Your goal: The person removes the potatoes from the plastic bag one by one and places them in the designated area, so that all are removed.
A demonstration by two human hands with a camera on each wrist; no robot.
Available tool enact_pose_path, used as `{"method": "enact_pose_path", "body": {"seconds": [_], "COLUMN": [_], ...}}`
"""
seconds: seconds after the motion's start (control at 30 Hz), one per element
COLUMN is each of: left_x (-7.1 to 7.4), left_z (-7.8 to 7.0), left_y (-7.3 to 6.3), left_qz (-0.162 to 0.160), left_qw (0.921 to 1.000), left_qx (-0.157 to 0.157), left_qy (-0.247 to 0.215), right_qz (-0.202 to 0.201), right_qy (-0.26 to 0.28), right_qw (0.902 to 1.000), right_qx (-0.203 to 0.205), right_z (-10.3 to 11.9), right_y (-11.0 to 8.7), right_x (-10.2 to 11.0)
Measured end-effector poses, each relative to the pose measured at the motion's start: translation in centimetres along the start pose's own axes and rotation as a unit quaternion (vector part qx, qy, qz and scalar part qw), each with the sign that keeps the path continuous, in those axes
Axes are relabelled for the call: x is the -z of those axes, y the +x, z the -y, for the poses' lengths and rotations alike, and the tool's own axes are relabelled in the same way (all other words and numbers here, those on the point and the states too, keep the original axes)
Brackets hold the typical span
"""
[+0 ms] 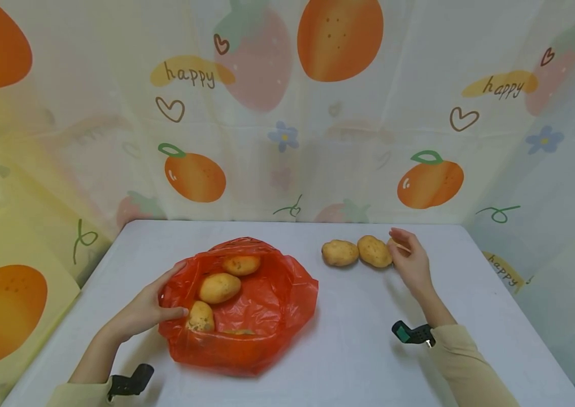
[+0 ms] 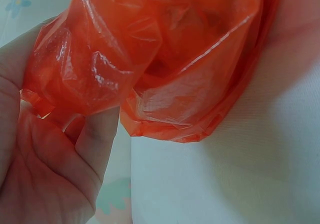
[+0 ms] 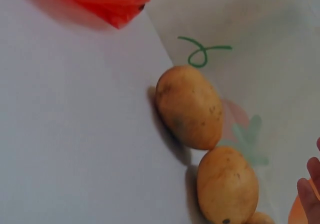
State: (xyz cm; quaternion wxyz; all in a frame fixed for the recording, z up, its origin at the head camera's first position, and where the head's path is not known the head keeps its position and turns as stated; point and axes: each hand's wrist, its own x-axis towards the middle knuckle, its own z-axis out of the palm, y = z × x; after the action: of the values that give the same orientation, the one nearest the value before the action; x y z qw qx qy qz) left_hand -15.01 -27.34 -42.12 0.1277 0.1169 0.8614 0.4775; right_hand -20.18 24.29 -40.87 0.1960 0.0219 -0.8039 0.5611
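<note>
My left hand [image 1: 147,305] grips the left rim of a red plastic bag [image 1: 267,288], its thumb over the edge and its fingers outside. The bag's mouth gapes wide. Inside lie several potatoes, among them one in the middle [image 1: 220,288], one behind it [image 1: 242,265] and a spotted one [image 1: 200,316] by the thumb. At the back right of the table, my right hand [image 1: 412,263] is beside a row of potatoes, fingers loosely bent. Two show well, the left one [image 3: 227,186] and its neighbour [image 1: 375,251] overlapping it; a third [image 3: 261,218] is mostly hidden.
A white-covered table [image 1: 353,339] carries everything. Behind it hangs a fruit-print curtain [image 1: 287,169], close to the table's back edge. Each wrist wears a black camera mount, the left one [image 1: 132,381] near the table's front and the right one [image 1: 413,333] farther back.
</note>
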Motion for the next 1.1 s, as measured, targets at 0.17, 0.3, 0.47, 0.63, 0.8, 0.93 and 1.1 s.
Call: {"method": "enact_pose_path", "body": {"seconds": [0.17, 0.3, 0.47, 0.63, 0.8, 0.93, 1.1], "left_x": [0.0, 0.0, -0.1, -0.1, -0.2, -0.1, -0.1], "left_z": [-0.1, -0.1, 0.0, 0.1, 0.1, 0.0, -0.1], "left_y": [0.0, 0.0, 0.0, 0.1, 0.2, 0.2, 0.2], "left_qz": [0.0, 0.001, 0.002, 0.002, 0.002, 0.003, 0.006], "left_qw": [1.0, 1.0, 1.0, 1.0, 0.9999, 0.9999, 0.9999], "left_qx": [0.0, -0.001, -0.003, 0.005, 0.012, 0.014, 0.014], "left_qy": [-0.005, -0.003, 0.003, 0.001, -0.002, 0.001, 0.003], "right_qz": [0.029, 0.048, 0.091, 0.123, 0.147, 0.172, 0.206], "right_qy": [0.001, 0.004, 0.003, -0.011, -0.003, -0.004, 0.007], "right_qw": [0.9994, 0.9981, 0.995, 0.9914, 0.9865, 0.9826, 0.9759], "right_qx": [0.016, 0.039, 0.04, 0.043, 0.072, 0.069, 0.071], "right_z": [-0.2, -0.4, 0.5, 1.5, 2.2, 3.3, 6.8], "right_y": [0.3, 0.3, -0.3, -0.8, -1.2, -1.6, -2.5], "right_x": [-0.7, -1.4, -2.4, -3.4, -4.4, -5.3, -6.2]}}
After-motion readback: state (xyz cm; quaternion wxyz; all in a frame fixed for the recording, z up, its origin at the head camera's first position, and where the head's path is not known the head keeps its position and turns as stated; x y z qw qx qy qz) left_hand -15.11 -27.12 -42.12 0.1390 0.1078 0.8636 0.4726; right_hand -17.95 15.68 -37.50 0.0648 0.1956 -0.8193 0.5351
